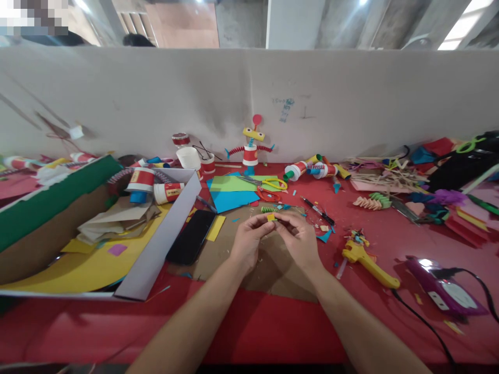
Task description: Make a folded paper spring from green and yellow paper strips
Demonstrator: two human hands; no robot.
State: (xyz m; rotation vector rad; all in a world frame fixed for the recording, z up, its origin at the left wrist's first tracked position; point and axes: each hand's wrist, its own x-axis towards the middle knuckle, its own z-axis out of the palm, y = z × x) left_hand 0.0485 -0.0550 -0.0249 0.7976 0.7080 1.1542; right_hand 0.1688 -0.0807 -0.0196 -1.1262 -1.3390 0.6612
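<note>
Both hands meet over a brown cardboard sheet [226,259]. Between the fingertips of my left hand [251,236] and my right hand [298,236] is a small yellow paper piece [271,217] with a bit of green at its lower edge. Both hands pinch it. Just beyond the fingers lies a green folded paper spring [268,210]. Farther off are scissors with yellow handles [275,183] and a pair with red handles [268,195]. A black pen-like cutter [317,210] lies to the right of my right hand.
A box [159,239] with paper and cup figures stands left, beside a black phone [191,236]. A paper-cup robot [250,155] stands by the back wall. Right are a yellow glue gun [370,265], its cord, a purple power strip [444,285] and craft sticks [384,174].
</note>
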